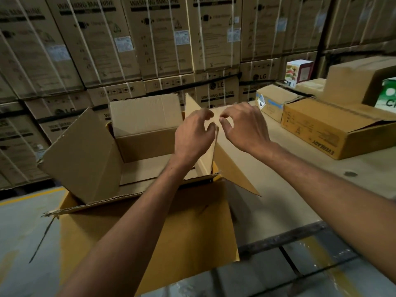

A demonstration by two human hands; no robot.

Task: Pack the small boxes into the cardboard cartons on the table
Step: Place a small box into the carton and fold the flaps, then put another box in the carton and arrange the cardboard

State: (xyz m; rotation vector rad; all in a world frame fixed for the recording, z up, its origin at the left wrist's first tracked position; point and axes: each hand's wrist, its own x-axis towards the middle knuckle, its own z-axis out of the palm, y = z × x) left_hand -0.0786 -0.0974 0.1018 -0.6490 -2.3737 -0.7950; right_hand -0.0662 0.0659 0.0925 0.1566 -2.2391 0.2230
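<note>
Both arms outstretched — left hand [194, 136] and right hand [244, 127] close together, fingers [209, 113] curled.

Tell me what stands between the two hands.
The open carton's right flap stands upright between the left hand and right hand, both at its top edge, in the head view.

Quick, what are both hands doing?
Left hand: closed, pinching the carton's right flap.
Right hand: closed, pinching the same flap.

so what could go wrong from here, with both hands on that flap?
1. The open carton overhangs the table's near edge; pushing on the right flap may tip it off.
2. Left hand and right hand pinch only the flap's top edge, so it could tear or spring back.
3. Left flap leans inward, blocking loading.
</note>
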